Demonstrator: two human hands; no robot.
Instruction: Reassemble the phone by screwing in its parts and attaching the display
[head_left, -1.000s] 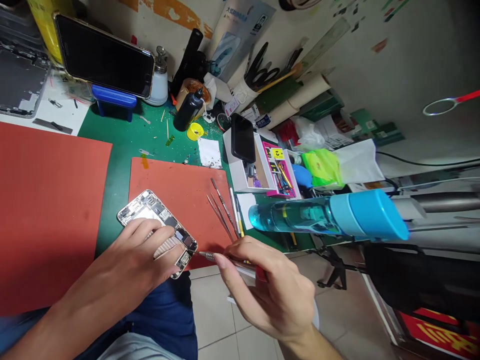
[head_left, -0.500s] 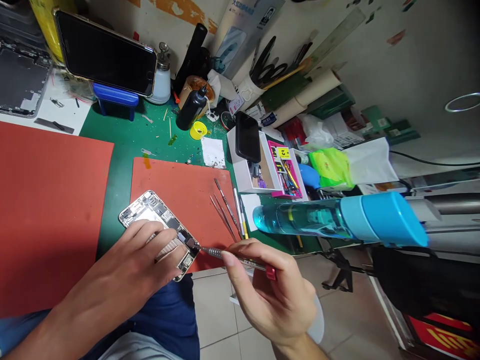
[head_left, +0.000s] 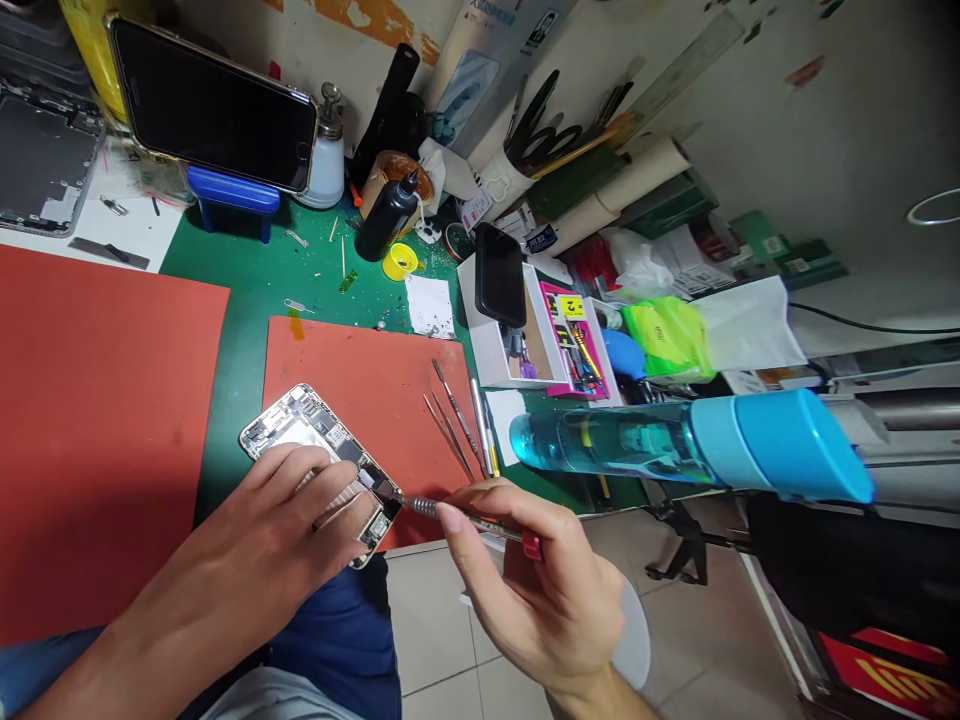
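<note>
While the left hand (head_left: 277,545) lies, fingers spread flat, on the opened phone (head_left: 300,425) at the near edge of the orange mat (head_left: 375,375), the right hand (head_left: 540,590) pinches a screwdriver (head_left: 450,512), its tip inside the phone. One slip could gouge the board!

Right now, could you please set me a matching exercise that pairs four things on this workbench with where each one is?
Things:
1. opened silver phone body
2. thin metal screwdriver with a red end
3. black plastic bottle with a pointed nozzle
4. black-screened phone with a gold edge

Places:
A. standing on the green mat, beside the yellow cap
B. propped on the blue stand
C. held in the right hand
D. under the left hand, on the small red mat

Pairs: 1-D, 2-C, 3-A, 4-B.
</note>
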